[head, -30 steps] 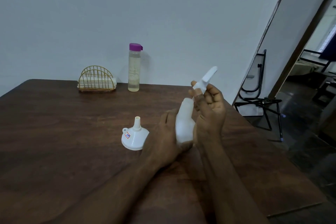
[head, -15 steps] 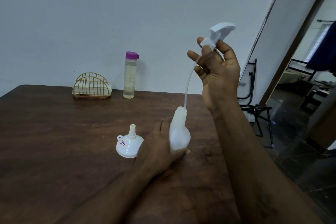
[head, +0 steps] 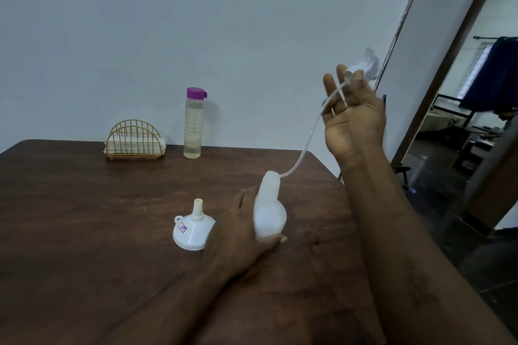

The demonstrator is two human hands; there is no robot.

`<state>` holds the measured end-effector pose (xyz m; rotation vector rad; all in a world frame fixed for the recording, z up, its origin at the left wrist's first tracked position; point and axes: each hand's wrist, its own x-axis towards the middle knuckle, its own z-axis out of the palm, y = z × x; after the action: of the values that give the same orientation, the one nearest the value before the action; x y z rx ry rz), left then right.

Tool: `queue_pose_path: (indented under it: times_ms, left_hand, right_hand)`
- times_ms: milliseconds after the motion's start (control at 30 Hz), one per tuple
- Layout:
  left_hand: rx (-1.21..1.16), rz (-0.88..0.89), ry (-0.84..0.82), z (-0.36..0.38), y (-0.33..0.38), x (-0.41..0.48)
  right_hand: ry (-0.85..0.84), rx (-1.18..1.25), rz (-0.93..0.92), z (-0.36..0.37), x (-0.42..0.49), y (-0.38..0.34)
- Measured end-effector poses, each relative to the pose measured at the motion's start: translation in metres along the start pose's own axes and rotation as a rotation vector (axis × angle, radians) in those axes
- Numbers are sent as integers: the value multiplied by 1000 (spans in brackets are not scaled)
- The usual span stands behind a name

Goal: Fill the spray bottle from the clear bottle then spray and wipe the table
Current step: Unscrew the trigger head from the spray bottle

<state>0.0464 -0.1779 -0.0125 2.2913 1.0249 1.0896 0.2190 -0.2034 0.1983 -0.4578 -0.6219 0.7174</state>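
the spray bottle [head: 269,213] was stood upright on the table [head: 84,232], a bit right of the middle, with its top off. it was made of milky white plastic, smooth, with a fat rounded belly and a narrow straight neck left open at the mouth. its lower half was gripped by the left hand [head: 238,235], fingers curled round the far side and the thumb tip seen wrapped under the belly at the front, forearm laid low across the table.

the spray head [head: 364,66] was held up high and to the right, well apart from the bottle, too blurred for its shape to be made out beyond white plastic. it was pinched at the fingertips of the right hand [head: 354,117], which was raised with the palm turned toward the camera and the other fingers left fairly straight. a thin clear dip tube [head: 305,145] was seen curving from the head down across the fingers, its lower end at the bottle's mouth.

just beside the left hand a white plastic funnel [head: 192,228] was set upside down, spout up, a small sticker on its cone. the clear bottle [head: 193,126], tall and cylindrical with a purple cap and pale yellowish liquid, was stood at the back edge by the wall [head: 252,22], near a gold wire napkin holder [head: 134,140]. the table was dark brown wood with visible grain.
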Motion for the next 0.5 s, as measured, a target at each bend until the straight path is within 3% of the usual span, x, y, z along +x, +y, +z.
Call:
queue_pose_path:
  times_ms: [200,500]
  left_hand:
    - [-5,-8,-2,0,-2,-1]
    - [18,-8,50,6,-5,3]
  right_hand:
    - [14,75,310,-41,-7,24]
    - [201,279,375,-71,1,17]
